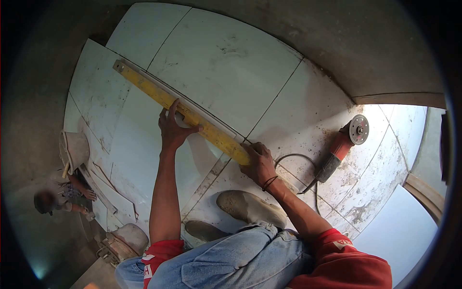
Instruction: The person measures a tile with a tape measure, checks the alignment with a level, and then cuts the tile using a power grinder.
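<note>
A worn yellow spirit level lies slantwise across the pale floor tiles, close along a joint between them. Near its middle, my left hand grips it, thumb on the near side and fingertips reaching over the top. My right hand is closed around the level's lower right end, with the fingers partly hidden. A dark band circles my right wrist. Under the level is a large tile, its edge running along the level.
A red angle grinder lies on the floor to the right, disc upward, its cord curling near my right forearm. A bucket, tile offcuts and another person are at the left. A loose tile is at lower right.
</note>
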